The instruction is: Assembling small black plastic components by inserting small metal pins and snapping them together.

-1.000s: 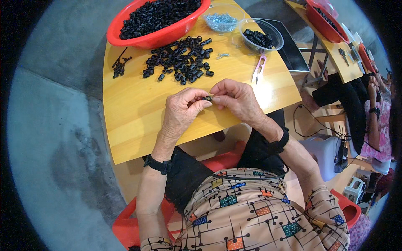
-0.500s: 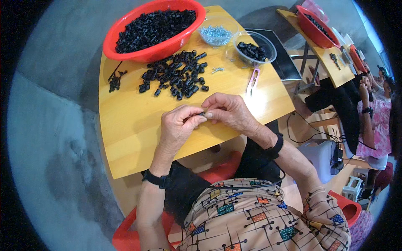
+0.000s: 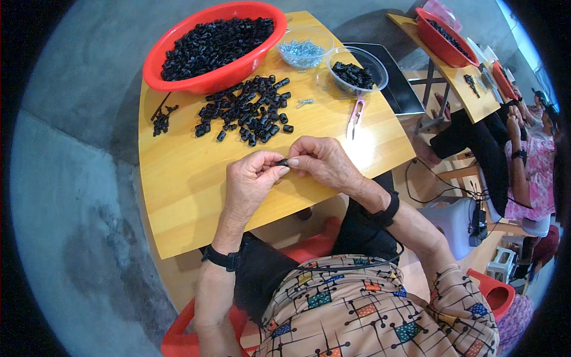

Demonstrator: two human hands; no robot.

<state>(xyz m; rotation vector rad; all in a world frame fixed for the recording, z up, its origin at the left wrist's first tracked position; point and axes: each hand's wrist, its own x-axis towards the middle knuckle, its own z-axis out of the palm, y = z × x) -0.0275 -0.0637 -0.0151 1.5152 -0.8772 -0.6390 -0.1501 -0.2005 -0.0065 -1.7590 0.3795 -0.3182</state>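
Over the near part of the yellow table, my left hand [image 3: 253,175] and my right hand [image 3: 321,162] meet, pinching one small black plastic part [image 3: 282,162] between thumbs and fingertips. Most of that part is hidden by my fingers. Beyond my hands lies a loose heap of short black tubular plastic pieces [image 3: 253,113]. A few small silvery metal pieces [image 3: 306,102] rest to its right. Further right, thread snips with a pink handle [image 3: 357,116] lie with their blades toward me.
A red basin [image 3: 156,74] full of black pieces stands at the far left. Beside it are a clear bowl of silvery metal pieces [image 3: 303,52] and a clear tub [image 3: 383,77] of black parts. Thin black scraps [image 3: 162,121] lie at left. Another person [image 3: 526,172] sits at a table on the right.
Both hands stay together, with only slight finger shifts; more of the black part shows between the fingertips. The whole view has shifted slightly.
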